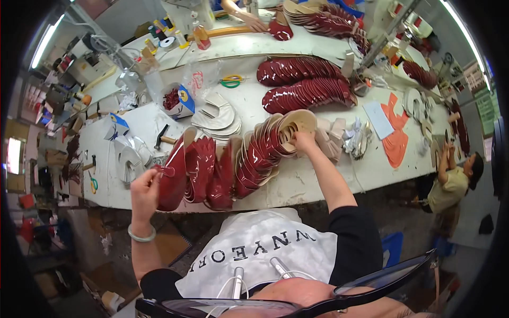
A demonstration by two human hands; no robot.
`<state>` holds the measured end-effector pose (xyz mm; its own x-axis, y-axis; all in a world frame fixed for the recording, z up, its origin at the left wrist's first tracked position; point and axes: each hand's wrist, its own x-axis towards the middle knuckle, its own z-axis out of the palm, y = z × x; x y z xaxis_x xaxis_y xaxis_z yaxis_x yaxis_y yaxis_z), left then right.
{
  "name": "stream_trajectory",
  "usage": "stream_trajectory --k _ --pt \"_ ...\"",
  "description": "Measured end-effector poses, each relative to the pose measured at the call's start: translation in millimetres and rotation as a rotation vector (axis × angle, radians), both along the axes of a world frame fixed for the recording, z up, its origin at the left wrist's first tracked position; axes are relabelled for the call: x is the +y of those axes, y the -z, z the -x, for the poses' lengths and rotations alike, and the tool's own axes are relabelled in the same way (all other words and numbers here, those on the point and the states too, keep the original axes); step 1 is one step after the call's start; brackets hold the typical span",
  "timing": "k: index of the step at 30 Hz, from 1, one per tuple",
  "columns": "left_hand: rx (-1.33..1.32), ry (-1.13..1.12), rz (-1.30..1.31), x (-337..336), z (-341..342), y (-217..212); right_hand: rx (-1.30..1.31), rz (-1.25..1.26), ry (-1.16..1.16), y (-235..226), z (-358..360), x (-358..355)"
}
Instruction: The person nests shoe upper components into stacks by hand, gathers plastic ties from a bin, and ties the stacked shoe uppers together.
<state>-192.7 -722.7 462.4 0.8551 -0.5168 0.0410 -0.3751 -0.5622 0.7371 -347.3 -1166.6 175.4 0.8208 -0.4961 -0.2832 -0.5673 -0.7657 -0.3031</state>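
Observation:
A long row of glossy dark red shoe uppers (260, 153) with beige linings leans across the near part of the white table. At the row's left end my left hand (144, 188) is closed in a pinch on a small glossy red piece (166, 170), held beside a large red upper (173, 185). A pale bangle (141, 235) circles my left wrist. My right hand (304, 140) grips the beige-lined upper (300, 118) at the row's right end; its fingertips are partly hidden.
Two stacks of red uppers (305, 95) lie farther back. White pieces (217, 119), a box of red scraps (179, 103), a hammer (161, 138), green-yellow scissors (231, 81) and orange sheets (395, 132) surround the row. A co-worker's hand (254, 22) works opposite; another person (450, 183) is at right.

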Motion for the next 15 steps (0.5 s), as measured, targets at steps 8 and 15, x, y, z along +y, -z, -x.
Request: stream_trajectory --k 8,15 --pt "-0.196 -0.193 0.651 -26 3 22 -0.094 -0.162 -0.480 -165 -30 48" --pt "0.647 -0.073 1.202 -53 -37 52 0.361 0.186 -0.472 -209 -61 50"
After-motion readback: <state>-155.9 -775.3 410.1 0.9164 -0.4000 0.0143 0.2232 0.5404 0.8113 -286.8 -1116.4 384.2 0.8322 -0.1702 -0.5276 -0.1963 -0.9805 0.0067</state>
